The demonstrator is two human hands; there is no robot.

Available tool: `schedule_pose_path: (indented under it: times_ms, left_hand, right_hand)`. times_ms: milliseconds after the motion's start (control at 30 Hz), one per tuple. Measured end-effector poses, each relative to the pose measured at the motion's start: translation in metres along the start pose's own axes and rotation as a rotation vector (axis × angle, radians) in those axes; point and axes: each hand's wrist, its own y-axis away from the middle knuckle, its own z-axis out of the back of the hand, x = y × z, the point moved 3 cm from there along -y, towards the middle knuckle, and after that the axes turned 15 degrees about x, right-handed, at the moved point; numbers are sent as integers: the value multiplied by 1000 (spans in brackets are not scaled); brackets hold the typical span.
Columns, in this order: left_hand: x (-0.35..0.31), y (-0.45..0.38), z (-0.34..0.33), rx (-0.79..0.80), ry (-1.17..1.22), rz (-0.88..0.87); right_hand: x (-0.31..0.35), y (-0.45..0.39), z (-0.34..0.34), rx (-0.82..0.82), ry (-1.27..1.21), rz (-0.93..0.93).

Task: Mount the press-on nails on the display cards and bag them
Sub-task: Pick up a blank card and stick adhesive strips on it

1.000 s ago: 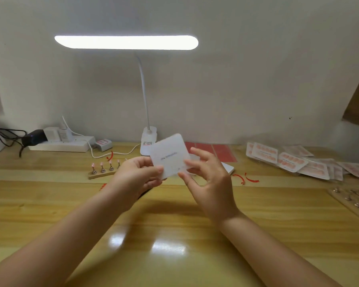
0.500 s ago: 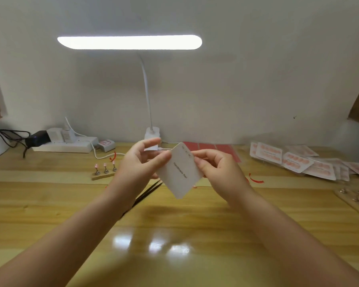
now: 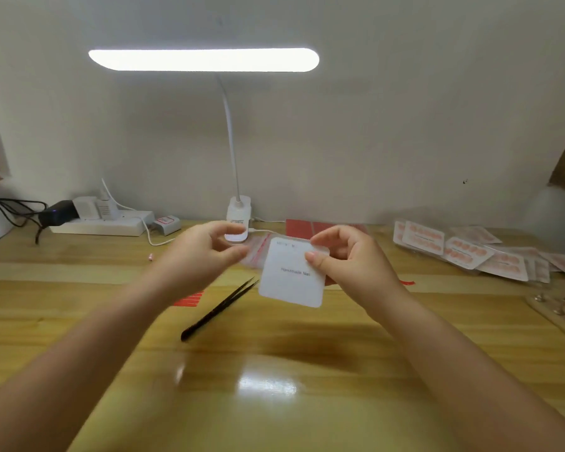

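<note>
The right hand (image 3: 346,259) pinches the display card (image 3: 292,275) by its upper right corner. The left hand (image 3: 206,256) pinches the clear bag (image 3: 258,252), which lies just left of and behind the card.

tweezers (image 3: 219,309) below hands, lamp base (image 3: 238,220) behind

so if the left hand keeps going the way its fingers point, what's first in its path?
Likely the clear zip bag just past the left hand's fingertips, then the white card held by the right hand. Motion blur leaves depth uncertain.

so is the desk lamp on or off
On: the desk lamp bar above the table glows bright white, and its glare reflects off the wooden table.
</note>
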Motion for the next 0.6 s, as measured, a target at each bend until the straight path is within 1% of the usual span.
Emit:
schedule_pose_path:
  times_ms: [67,100,133,167,200,267,367,433,500,600]
  left_hand:
    - [25,-4,26,21,-415,238]
    - [40,-6,37,42,-553,358]
    - [56,-6,46,72,-623,455]
    - [70,-7,51,107,-638,521]
    - [81,-8,53,139,-620,550]
    - [98,-12,49,167,-547,526]
    - [111,-17,37,162,-446,458]
    - [115,-20,32,207,-481,449]
    - [118,-23,30,226,-564,454]
    - [120,-26,30,92,-601,415]
  right_hand:
    - [-10,1,1,68,40,-85]
    - [-17,2,0,97,72,-119]
    - [-23,3,-2,111,108,-150]
    - [-30,3,-3,109,152,-178]
    - [-35,3,-3,102,206,-202]
    - [-42,2,-3,97,317,-217]
    - [-49,1,-2,103,466,-208]
    - [-54,1,-3,135,604,-211]
    - [-56,0,-4,149,662,-208]
    - [-56,-1,-5,140,659,-182]
